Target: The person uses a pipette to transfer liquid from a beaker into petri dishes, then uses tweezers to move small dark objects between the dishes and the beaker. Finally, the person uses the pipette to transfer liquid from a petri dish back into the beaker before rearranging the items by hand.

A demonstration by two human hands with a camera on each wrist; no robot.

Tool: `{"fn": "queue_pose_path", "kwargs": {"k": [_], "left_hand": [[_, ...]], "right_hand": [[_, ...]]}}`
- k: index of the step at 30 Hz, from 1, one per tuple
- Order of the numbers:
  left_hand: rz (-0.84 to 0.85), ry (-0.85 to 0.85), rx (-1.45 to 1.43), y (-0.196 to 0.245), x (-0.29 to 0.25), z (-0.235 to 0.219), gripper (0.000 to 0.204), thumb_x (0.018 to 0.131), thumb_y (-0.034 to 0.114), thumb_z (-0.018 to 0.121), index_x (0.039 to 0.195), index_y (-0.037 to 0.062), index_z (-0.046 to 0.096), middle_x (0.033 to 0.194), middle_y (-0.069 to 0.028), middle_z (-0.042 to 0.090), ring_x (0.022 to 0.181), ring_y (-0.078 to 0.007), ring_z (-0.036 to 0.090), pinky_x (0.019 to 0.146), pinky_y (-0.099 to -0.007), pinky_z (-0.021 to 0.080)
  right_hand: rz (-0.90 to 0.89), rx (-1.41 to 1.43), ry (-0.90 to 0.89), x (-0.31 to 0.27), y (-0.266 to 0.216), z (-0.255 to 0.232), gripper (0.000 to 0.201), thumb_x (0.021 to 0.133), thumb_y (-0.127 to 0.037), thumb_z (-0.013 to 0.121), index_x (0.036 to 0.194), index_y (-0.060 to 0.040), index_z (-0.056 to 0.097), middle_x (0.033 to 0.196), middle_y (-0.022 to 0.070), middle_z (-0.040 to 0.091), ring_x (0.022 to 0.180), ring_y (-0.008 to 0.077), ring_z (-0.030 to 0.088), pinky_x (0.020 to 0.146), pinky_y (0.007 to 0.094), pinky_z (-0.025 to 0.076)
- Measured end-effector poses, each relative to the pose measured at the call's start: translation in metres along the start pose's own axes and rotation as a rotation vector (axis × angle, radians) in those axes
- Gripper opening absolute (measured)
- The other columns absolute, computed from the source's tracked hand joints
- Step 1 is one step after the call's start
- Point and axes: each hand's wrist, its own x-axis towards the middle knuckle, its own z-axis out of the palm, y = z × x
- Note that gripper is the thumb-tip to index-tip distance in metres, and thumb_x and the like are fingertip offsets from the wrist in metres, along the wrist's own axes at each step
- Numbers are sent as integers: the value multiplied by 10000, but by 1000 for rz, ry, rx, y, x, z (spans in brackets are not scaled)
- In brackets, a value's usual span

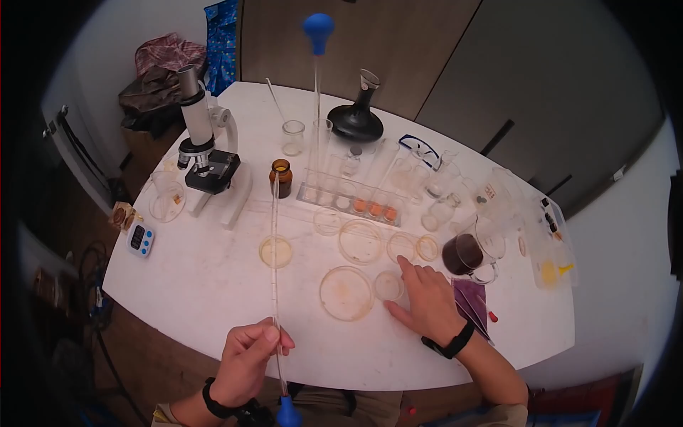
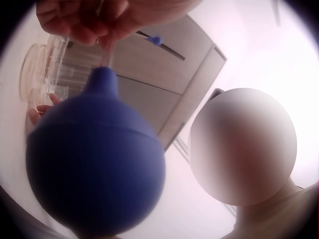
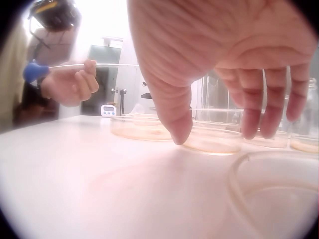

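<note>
My left hand (image 1: pixel 249 356) pinches a long glass pipette (image 1: pixel 274 285) between thumb and fingers; its blue bulb (image 1: pixel 288 411) hangs past the table's front edge, and the tip reaches up near a brown bottle (image 1: pixel 282 181). In the left wrist view the bulb (image 2: pixel 97 159) fills much of the picture below the fingers (image 2: pixel 84 22). My right hand (image 1: pixel 430 302) is spread over a small clear dish (image 1: pixel 388 287), thumb at its near edge, fingertips close to another dish (image 1: pixel 403 247). The right wrist view shows the thumb down beside the dish (image 3: pixel 212 142); whether it touches cannot be told.
Several more dishes lie around, including a large one (image 1: pixel 346 293) and one with yellowish content (image 1: pixel 275 252). Behind stand a tube rack (image 1: pixel 348 203), a microscope (image 1: pixel 206 142) and a dark flask (image 1: pixel 356 122). A jug of dark liquid (image 1: pixel 464 254) stands right of my right hand.
</note>
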Motion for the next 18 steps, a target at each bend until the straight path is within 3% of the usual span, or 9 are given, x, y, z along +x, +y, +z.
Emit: {"fn": "queue_pose_path", "kwargs": {"k": [7,12,18], "left_hand": [[-1,-31,-49,-5,1,-3,302,990,244,599,878,-15,706,843,-51,647,794,-114,553,774,-273,428],[2,14,39,-6,4,-1,356,993,299,565,816,6,664,772,-46,623,765,-125,537,768,-281,397],[-35,29,41,-17,10,-7,366,991,310,566,809,6,659,763,-44,617,759,-124,531,757,-281,393]], "right_hand": [[22,13,49,8,-3,3,732,785,-341,760,1348,30,475,1028,141,634,956,299,590,831,388,471],[51,-12,70,-11,13,-13,696,789,-359,764,1310,31,516,1073,158,607,980,309,567,864,394,477],[31,-1,-44,-53,27,-39,743,727,-339,809,1314,14,519,1127,162,595,1024,332,567,873,400,479]]}}
